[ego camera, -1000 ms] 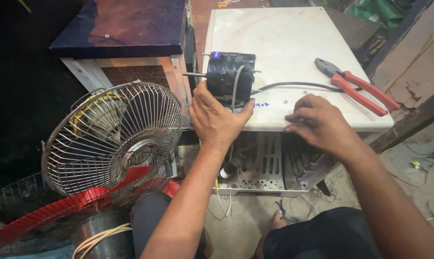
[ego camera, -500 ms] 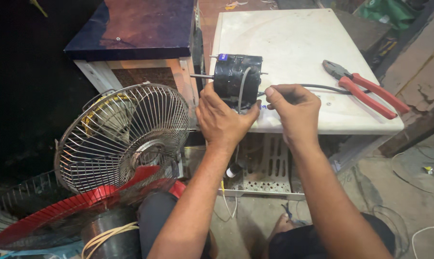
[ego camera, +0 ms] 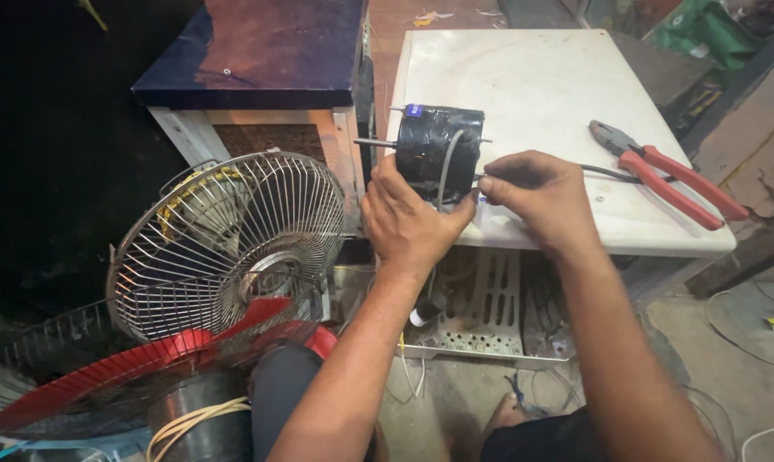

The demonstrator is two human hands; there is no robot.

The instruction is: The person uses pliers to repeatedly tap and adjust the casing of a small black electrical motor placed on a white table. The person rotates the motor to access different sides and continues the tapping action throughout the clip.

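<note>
two hands [ego camera: 408, 224] [ego camera: 536, 192], one motor [ego camera: 440, 152]

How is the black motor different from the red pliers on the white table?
The black motor is a fat, round drum; the red pliers are long and thin. The left hand steadies the motor and the right hand pinches its grey wire; nothing touches the pliers. The motor sits near the table's front left edge, the pliers at the right. Both rest on the white table.
</note>
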